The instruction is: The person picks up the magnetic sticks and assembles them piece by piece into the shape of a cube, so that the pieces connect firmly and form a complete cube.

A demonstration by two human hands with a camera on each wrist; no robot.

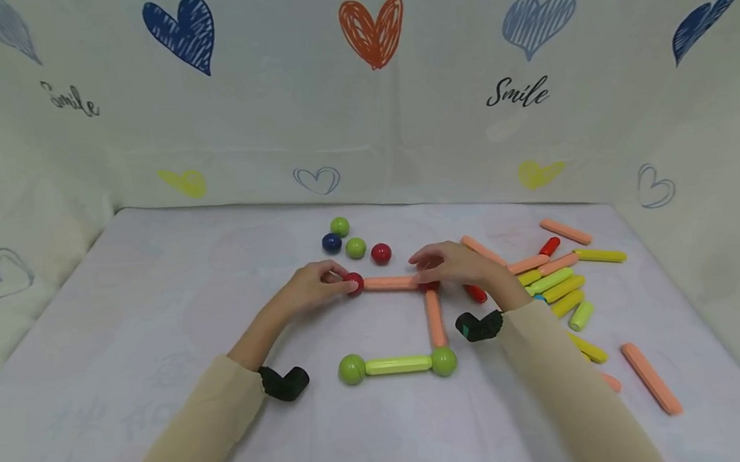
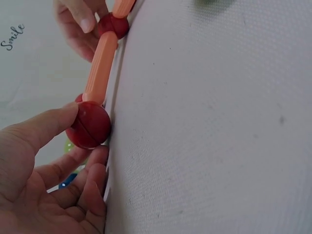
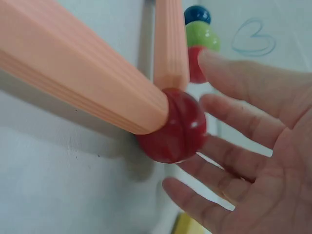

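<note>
My left hand pinches a red ball, thumb on one side and fingers on the other. From that ball a peach stick runs right to a second red ball at the corner. Beside this corner ball is my right hand, its fingers loosely spread behind the ball and its thumb off it. Another peach stick leads from the corner toward me to a green ball. A light green stick joins that one to another green ball on the left.
Beyond the hands lie a loose red ball, a dark blue ball and two green balls. Several peach, yellow, green and red sticks are heaped to the right, partly behind my right sleeve. A single peach stick lies near the right edge.
</note>
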